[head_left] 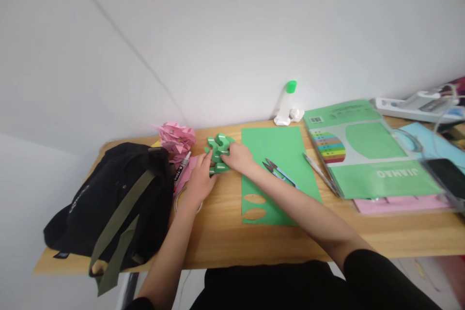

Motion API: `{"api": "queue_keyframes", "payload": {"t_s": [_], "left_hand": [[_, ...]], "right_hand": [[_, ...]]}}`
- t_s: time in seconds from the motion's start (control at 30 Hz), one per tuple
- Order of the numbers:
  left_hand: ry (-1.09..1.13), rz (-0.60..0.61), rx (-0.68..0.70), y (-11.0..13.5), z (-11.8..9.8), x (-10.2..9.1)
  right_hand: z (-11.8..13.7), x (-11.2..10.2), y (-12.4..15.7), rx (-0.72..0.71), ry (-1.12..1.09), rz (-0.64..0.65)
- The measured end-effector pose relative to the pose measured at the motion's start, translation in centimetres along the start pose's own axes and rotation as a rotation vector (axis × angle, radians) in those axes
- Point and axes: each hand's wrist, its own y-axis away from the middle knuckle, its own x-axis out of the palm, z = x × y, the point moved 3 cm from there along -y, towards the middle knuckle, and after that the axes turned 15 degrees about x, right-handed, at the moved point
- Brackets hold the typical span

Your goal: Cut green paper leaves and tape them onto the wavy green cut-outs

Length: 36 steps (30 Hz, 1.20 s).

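Observation:
Both hands meet over a green curvy piece (219, 145) with white marks, lying on the wooden table. My left hand (200, 179) grips its left edge, the fingertips partly hidden. From the other side, my right hand (240, 157) has its fingers bent onto the piece. Next to my right forearm lies a green paper sheet (272, 143) with two leaf-shaped holes near its lower left corner. Thread snips (279, 173) rest on that sheet. Beside my left hand are a B-7000 glue tube (181, 169), pink paper (189, 167) and a ring-shaped roll (178, 201).
A black bag (119, 198) with olive straps covers the table's left end. Behind it sits crumpled pink folded paper (177, 138). To the right are a pen (319, 172), a paper pack (374, 155), a phone (445, 177) and a power strip (410, 109). A green-capped bottle (286, 104) stands by the wall.

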Motion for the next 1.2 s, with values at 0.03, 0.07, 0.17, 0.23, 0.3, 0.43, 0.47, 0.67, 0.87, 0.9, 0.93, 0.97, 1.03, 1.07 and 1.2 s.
{"api": "queue_keyframes", "payload": {"t_s": [0.03, 0.07, 0.17, 0.23, 0.3, 0.43, 0.47, 0.67, 0.87, 0.9, 0.93, 0.97, 1.03, 1.07, 1.2], "left_hand": [[-0.013, -0.009, 0.009, 0.2, 0.0, 0.0], [-0.027, -0.015, 0.018, 0.3, 0.1, 0.0], [-0.042, -0.028, 0.050, 0.4, 0.4, 0.1], [0.004, -0.045, 0.061, 0.3, 0.6, 0.1], [0.093, -0.095, 0.046, 0.2, 0.9, 0.2], [0.354, -0.305, -0.046, 0.1, 1.7, 0.3], [0.424, -0.351, -0.066, 0.2, 1.8, 0.3], [0.675, -0.536, -0.103, 3.7, -0.5, -0.7], [0.339, -0.500, 0.088, 10.4, -7.4, -2.7], [0.290, -0.477, 0.107, 11.2, -8.4, -2.6], [0.247, -0.444, 0.130, 11.9, -9.2, -2.4], [0.212, -0.406, 0.150, 12.4, -9.8, -1.9], [0.174, -0.317, 0.188, 13.3, -10.6, -0.4], [0.172, -0.269, 0.201, 13.6, -10.7, 0.4], [0.216, -0.123, 0.195, 14.5, -10.2, 2.5]], "right_hand": [[0.1, 0.0, -0.1, 0.004, -0.016, -0.004], [0.1, -0.1, -0.2, 0.005, -0.039, -0.007], [-0.9, -1.3, 0.0, -0.002, -0.149, -0.020], [-2.2, -2.7, 0.7, -0.006, -0.257, -0.026], [-3.8, -4.3, 1.8, -0.004, -0.389, -0.009], [-7.0, -7.1, 4.6, 0.003, -0.649, 0.017], [-7.7, -7.5, 5.4, 0.002, -0.703, 0.017], [-11.5, -8.1, 10.8, 0.049, -0.780, -0.009], [-12.2, -4.9, 15.4, 0.057, -0.116, -0.165], [-12.0, -4.1, 15.7, 0.086, 0.007, -0.179], [-11.9, -3.2, 15.8, 0.117, 0.119, -0.176], [-11.7, -2.4, 15.9, 0.146, 0.216, -0.164], [-11.6, -1.0, 15.8, 0.187, 0.346, -0.124], [-11.6, -0.6, 15.8, 0.194, 0.373, -0.109], [-11.8, -0.2, 15.6, 0.159, 0.321, -0.066]]}}
